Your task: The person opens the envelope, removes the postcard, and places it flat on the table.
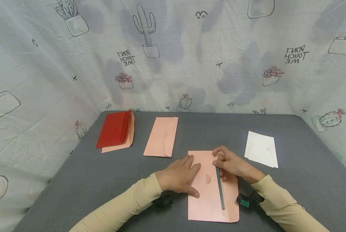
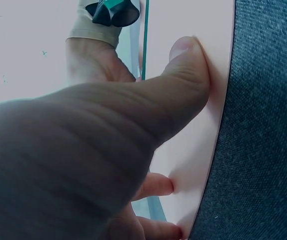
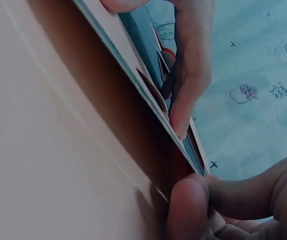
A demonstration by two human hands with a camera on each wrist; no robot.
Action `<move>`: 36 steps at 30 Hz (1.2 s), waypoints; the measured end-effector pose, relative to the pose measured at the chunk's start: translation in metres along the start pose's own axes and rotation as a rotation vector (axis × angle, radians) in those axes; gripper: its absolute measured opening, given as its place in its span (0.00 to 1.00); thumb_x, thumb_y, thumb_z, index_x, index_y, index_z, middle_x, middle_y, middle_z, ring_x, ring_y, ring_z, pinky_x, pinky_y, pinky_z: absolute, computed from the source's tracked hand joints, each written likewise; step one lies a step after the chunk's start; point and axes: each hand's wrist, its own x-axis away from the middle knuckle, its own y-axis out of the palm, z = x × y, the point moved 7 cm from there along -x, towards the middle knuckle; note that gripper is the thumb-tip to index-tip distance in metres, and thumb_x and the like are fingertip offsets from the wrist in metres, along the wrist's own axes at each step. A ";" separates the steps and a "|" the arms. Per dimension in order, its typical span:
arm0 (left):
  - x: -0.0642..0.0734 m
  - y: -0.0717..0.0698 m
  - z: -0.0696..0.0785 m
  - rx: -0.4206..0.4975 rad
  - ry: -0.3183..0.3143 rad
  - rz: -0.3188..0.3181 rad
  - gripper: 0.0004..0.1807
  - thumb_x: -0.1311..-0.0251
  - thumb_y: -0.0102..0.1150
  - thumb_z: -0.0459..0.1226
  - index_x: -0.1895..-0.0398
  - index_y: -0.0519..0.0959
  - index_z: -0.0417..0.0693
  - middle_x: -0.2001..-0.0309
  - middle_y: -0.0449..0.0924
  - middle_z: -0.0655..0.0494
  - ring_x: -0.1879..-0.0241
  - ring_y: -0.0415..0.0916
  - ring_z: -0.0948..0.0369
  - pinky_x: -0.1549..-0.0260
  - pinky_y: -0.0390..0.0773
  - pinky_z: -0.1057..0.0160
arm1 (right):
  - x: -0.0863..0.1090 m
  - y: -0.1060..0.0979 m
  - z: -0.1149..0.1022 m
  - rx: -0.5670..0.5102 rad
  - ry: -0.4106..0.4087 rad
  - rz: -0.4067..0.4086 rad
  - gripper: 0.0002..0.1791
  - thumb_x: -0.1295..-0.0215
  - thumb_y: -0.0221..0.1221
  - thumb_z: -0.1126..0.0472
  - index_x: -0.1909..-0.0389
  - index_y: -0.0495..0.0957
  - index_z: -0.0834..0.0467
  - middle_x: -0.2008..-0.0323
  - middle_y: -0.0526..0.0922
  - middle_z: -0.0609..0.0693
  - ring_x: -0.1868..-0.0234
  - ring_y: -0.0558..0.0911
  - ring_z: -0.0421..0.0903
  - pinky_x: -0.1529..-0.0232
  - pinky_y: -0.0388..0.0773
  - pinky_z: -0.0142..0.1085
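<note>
A pink envelope lies on the table with its flap folded out to the right. Along its mouth shows the narrow green edge of a card, mostly hidden inside. My left hand rests on the envelope's front, fingers and thumb spread; in the left wrist view its thumb presses near the envelope's edge. At the upper end of the mouth, my right hand pinches the card's green edge between thumb and finger. The right wrist view shows a dark gap inside the envelope beside that edge.
At the back left lies a red envelope over a pink one. Another pink envelope lies to its right. White cards are stacked at the right. A cactus-print cloth hangs behind the grey table.
</note>
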 end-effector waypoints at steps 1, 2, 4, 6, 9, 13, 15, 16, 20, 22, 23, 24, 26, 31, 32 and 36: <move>0.000 0.000 0.000 0.000 0.000 0.000 0.57 0.48 0.65 0.69 0.20 0.57 0.53 0.19 0.48 0.41 0.18 0.45 0.48 0.24 0.60 0.50 | 0.000 0.000 0.000 0.000 0.001 0.002 0.22 0.25 0.53 0.64 0.37 0.58 0.64 0.81 0.75 0.51 0.84 0.78 0.44 0.77 0.81 0.38; 0.000 0.000 0.000 0.002 -0.001 -0.001 0.57 0.48 0.65 0.68 0.20 0.57 0.53 0.19 0.47 0.42 0.18 0.45 0.48 0.24 0.60 0.50 | 0.000 0.000 0.000 0.000 0.003 0.004 0.22 0.25 0.53 0.64 0.37 0.58 0.64 0.81 0.75 0.51 0.85 0.78 0.44 0.77 0.81 0.37; 0.000 0.000 0.000 0.005 -0.001 0.000 0.56 0.48 0.65 0.68 0.20 0.57 0.53 0.19 0.47 0.41 0.18 0.45 0.48 0.24 0.60 0.50 | 0.000 0.000 0.000 -0.005 0.001 0.011 0.22 0.26 0.54 0.64 0.38 0.58 0.64 0.81 0.75 0.50 0.84 0.78 0.43 0.78 0.81 0.37; 0.000 -0.001 0.001 0.007 0.000 0.002 0.56 0.48 0.65 0.68 0.21 0.57 0.53 0.19 0.48 0.41 0.18 0.46 0.48 0.24 0.60 0.50 | 0.000 0.000 -0.002 -0.008 -0.005 0.020 0.22 0.26 0.54 0.64 0.38 0.59 0.65 0.80 0.75 0.50 0.84 0.78 0.43 0.78 0.80 0.37; 0.001 -0.001 0.001 0.002 0.003 0.005 0.56 0.48 0.65 0.68 0.21 0.57 0.53 0.19 0.48 0.41 0.18 0.46 0.48 0.25 0.60 0.50 | 0.000 0.000 -0.004 0.003 -0.019 0.031 0.22 0.27 0.55 0.64 0.38 0.60 0.66 0.79 0.76 0.50 0.82 0.77 0.43 0.78 0.78 0.37; 0.001 -0.002 0.001 -0.005 0.003 0.008 0.56 0.48 0.65 0.68 0.21 0.58 0.53 0.19 0.48 0.41 0.18 0.46 0.48 0.25 0.61 0.50 | 0.001 0.000 -0.005 0.039 -0.033 0.040 0.20 0.26 0.54 0.64 0.40 0.61 0.65 0.79 0.76 0.50 0.81 0.76 0.44 0.78 0.77 0.38; 0.001 -0.002 0.001 -0.004 0.003 0.007 0.56 0.47 0.65 0.68 0.21 0.58 0.53 0.19 0.48 0.41 0.18 0.46 0.48 0.25 0.61 0.50 | 0.001 0.000 -0.006 0.058 -0.042 0.035 0.18 0.25 0.54 0.64 0.40 0.62 0.65 0.79 0.76 0.49 0.81 0.76 0.44 0.77 0.77 0.37; 0.001 -0.002 0.001 -0.003 0.004 0.006 0.56 0.47 0.65 0.68 0.21 0.58 0.53 0.19 0.48 0.41 0.18 0.46 0.48 0.25 0.61 0.50 | 0.001 0.000 -0.006 0.066 -0.052 0.033 0.18 0.25 0.53 0.65 0.40 0.62 0.65 0.79 0.76 0.49 0.81 0.76 0.44 0.77 0.76 0.36; 0.001 -0.002 0.002 -0.005 0.007 0.007 0.56 0.48 0.65 0.68 0.21 0.58 0.53 0.19 0.48 0.42 0.18 0.46 0.48 0.25 0.61 0.50 | 0.002 0.000 -0.008 0.090 -0.080 0.018 0.17 0.24 0.51 0.66 0.40 0.60 0.67 0.78 0.75 0.49 0.80 0.73 0.43 0.76 0.72 0.35; 0.001 -0.002 0.002 -0.008 0.008 0.008 0.56 0.48 0.65 0.69 0.21 0.58 0.53 0.19 0.49 0.42 0.19 0.47 0.48 0.25 0.61 0.50 | 0.002 -0.001 -0.007 0.096 -0.078 0.018 0.18 0.23 0.51 0.65 0.40 0.60 0.67 0.77 0.75 0.49 0.80 0.73 0.42 0.76 0.71 0.34; 0.001 -0.002 0.001 -0.010 0.008 0.008 0.55 0.48 0.65 0.69 0.21 0.58 0.53 0.19 0.49 0.42 0.19 0.47 0.48 0.25 0.61 0.50 | 0.002 -0.001 -0.007 0.097 -0.070 0.019 0.18 0.24 0.51 0.65 0.39 0.60 0.66 0.77 0.75 0.49 0.80 0.73 0.42 0.76 0.71 0.34; 0.001 -0.002 0.001 -0.011 0.009 0.008 0.55 0.48 0.65 0.69 0.21 0.58 0.53 0.19 0.49 0.42 0.19 0.47 0.48 0.25 0.61 0.50 | 0.002 -0.002 -0.006 0.099 -0.068 0.021 0.19 0.25 0.53 0.65 0.39 0.61 0.66 0.77 0.75 0.48 0.80 0.73 0.42 0.76 0.71 0.34; 0.001 -0.002 0.001 -0.010 0.010 0.006 0.55 0.47 0.65 0.69 0.21 0.58 0.53 0.19 0.49 0.41 0.19 0.47 0.47 0.25 0.61 0.50 | 0.002 -0.002 -0.006 0.104 -0.064 0.018 0.22 0.26 0.55 0.64 0.38 0.62 0.67 0.77 0.75 0.48 0.79 0.73 0.42 0.76 0.71 0.34; 0.002 -0.002 0.001 -0.015 0.018 0.011 0.55 0.47 0.64 0.69 0.21 0.59 0.52 0.19 0.49 0.40 0.19 0.48 0.47 0.25 0.62 0.50 | 0.002 -0.001 -0.008 0.096 -0.073 -0.002 0.26 0.30 0.60 0.66 0.37 0.62 0.70 0.77 0.74 0.49 0.78 0.74 0.42 0.75 0.72 0.33; 0.002 -0.002 0.001 -0.016 0.021 0.014 0.55 0.47 0.64 0.68 0.21 0.59 0.52 0.19 0.50 0.40 0.19 0.48 0.46 0.25 0.62 0.50 | 0.002 -0.001 -0.008 0.094 -0.067 -0.001 0.26 0.30 0.60 0.66 0.37 0.62 0.70 0.77 0.75 0.49 0.78 0.75 0.42 0.74 0.73 0.33; 0.002 -0.002 0.001 -0.017 0.019 0.016 0.55 0.47 0.64 0.69 0.21 0.59 0.52 0.19 0.49 0.40 0.19 0.48 0.46 0.25 0.62 0.50 | 0.003 -0.001 -0.006 0.068 -0.038 0.012 0.26 0.30 0.60 0.66 0.38 0.62 0.70 0.75 0.77 0.50 0.77 0.78 0.44 0.74 0.78 0.36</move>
